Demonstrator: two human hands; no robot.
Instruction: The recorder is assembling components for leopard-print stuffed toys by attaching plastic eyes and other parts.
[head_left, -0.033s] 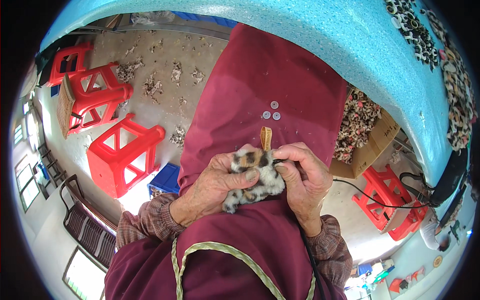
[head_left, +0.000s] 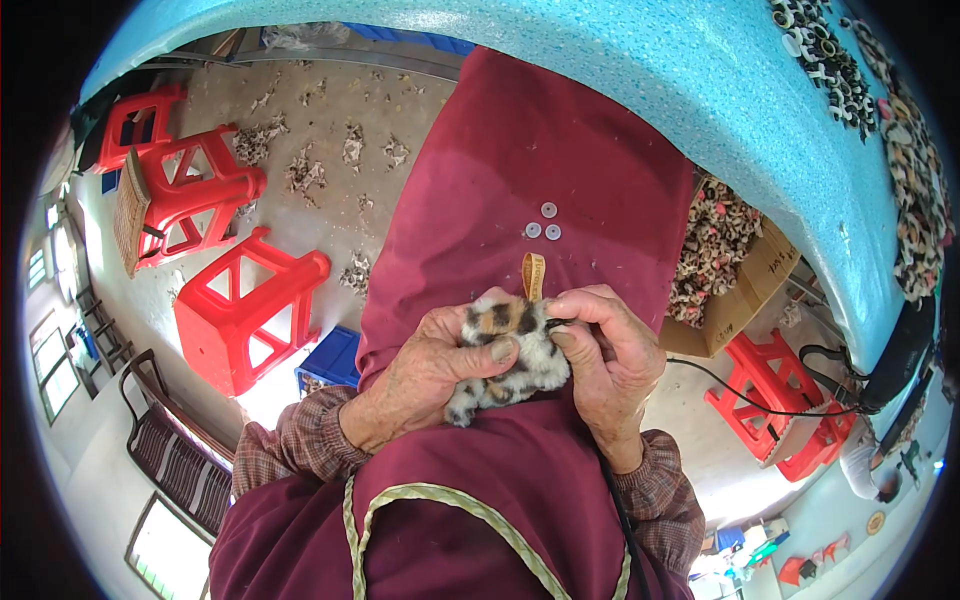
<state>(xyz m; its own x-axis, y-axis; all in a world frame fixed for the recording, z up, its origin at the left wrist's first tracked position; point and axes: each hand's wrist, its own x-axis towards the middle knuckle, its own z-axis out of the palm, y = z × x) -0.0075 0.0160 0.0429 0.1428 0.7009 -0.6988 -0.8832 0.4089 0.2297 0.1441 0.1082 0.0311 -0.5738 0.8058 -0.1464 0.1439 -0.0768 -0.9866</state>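
Note:
In my lap is a small furry plush piece (head_left: 530, 372), white with black and tan patches. A yellowish ribbon loop (head_left: 533, 276) stands up from its far edge. My left hand (head_left: 425, 368) is closed round the plush from the left, thumb pressed on top. At its right edge my right hand (head_left: 612, 350) makes a pinch with thumb and forefinger; a bit of something dark shows between the fingertips, too small to name. Three pale round discs with centre holes (head_left: 549, 210) lie on the dark red cloth (head_left: 580, 130) beyond the ribbon.
A light blue table (head_left: 640, 60) curves across the far side, with piles of small furry pieces (head_left: 915, 200) and black-and-white parts (head_left: 825, 65). A cardboard box (head_left: 745, 290) of similar pieces sits at right. Red stools (head_left: 250, 310) and a blue bin (head_left: 332, 357) stand left.

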